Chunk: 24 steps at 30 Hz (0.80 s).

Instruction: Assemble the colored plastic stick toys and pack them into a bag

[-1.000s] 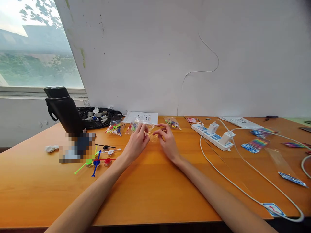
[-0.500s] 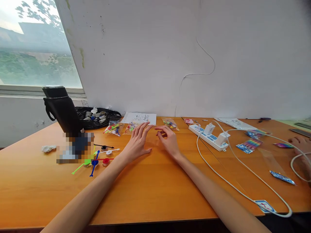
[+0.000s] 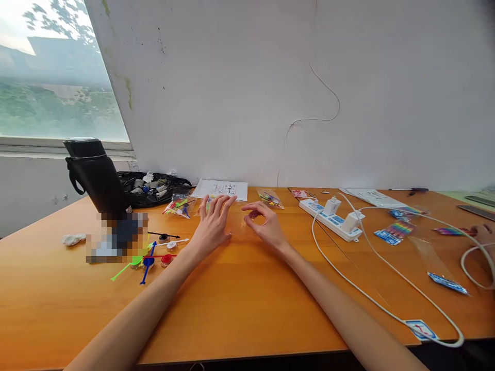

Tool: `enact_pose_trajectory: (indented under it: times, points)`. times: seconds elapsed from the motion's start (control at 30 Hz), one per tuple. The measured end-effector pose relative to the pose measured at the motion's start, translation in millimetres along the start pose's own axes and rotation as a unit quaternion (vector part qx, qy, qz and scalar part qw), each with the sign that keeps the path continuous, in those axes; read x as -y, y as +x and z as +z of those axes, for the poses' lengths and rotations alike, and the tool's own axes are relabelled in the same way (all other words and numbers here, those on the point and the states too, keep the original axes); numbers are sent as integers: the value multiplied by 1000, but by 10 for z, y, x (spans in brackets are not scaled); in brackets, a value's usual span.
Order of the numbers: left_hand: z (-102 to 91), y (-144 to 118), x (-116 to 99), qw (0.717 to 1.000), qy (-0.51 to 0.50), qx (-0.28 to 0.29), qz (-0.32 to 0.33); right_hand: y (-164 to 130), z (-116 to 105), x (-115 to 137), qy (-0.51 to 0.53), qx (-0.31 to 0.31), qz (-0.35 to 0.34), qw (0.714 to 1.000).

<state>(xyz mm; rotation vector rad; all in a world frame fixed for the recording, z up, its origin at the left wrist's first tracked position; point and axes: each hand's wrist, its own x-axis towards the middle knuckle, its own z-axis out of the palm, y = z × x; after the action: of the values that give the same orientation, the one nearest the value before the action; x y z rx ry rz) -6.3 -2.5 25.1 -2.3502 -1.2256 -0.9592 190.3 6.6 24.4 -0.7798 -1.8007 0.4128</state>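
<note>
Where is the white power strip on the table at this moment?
In the head view, the white power strip lies on the far right part of the table, right of the right hand, with two white chargers plugged into it.

Two bare forearms, entering from 7 and 5 o'clock, no sleeves in view. Left hand point(image 3: 211, 226) and right hand point(image 3: 266, 226) ungloved, no rings, no watch, no bands at the wrists. Slim fingers point(image 3: 222, 203), short plain nails, no polish visible.
</note>
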Motion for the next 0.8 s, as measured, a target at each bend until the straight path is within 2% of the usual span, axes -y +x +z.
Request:
enact_pose_trajectory:
  times: [0.2,0.33,0.4,0.5,0.6,0.67,0.73,0.8]
  points:
    - [-15,10,35,1000,2,-5,-13,15,-49,-41,-41,-8,-13,999]
    - [-3,-2,49,1000,-9,-5,-24,21,-29,-7,-28,-31,-2,999]
    - [7,-5,41,999,-18,-8,-26,21,2,-35,1,-80,25,996]
    - [28,-4,10,999,-39,-18,-28,12,43,-165,54,-182,87,978]
    - [68,-9,-20,995,-79,-32,-55,-1,36,-247,56,-239,119,962]
    - [105,-24,-34,988,-115,-45,-89,7,2,-155,25,-266,94,959]
    - [142,-47,-56,979,-154,-61,-122,47,-29,85,-17,-273,37,961]
    - [170,-60,-101,973,-179,-72,-129,128,-13,425,-58,-217,-20,974]
